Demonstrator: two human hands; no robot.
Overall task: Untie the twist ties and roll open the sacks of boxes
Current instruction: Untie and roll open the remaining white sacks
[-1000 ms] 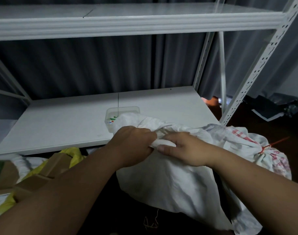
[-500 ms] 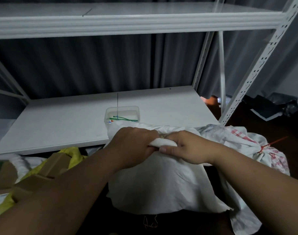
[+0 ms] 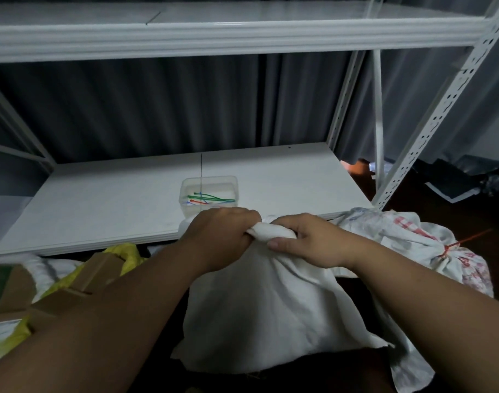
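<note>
My left hand and right hand sit side by side on the bunched rim of the plain white sack, fingers of both curled tight round the fold of cloth, my right thumb pressed flat along its front. The sack hangs just in front of the lower shelf, its body slack below my grip. The risk I see is the roll going lopsided: if one hand turns the cloth faster, the rim could twist into a rope instead of folding down, and the loose weave may slip out of my fingers. Pulling too hard could also tip the sack, and whatever boxes are inside, which I cannot see, might spill. To my right lies a printed sack, its neck cinched by a red tie, so that one is not yet opened. On the shelf stands a clear plastic tub holding loose green, red and blue ties. At my left a yellow sack lies open, with brown cardboard boxes showing.
</note>
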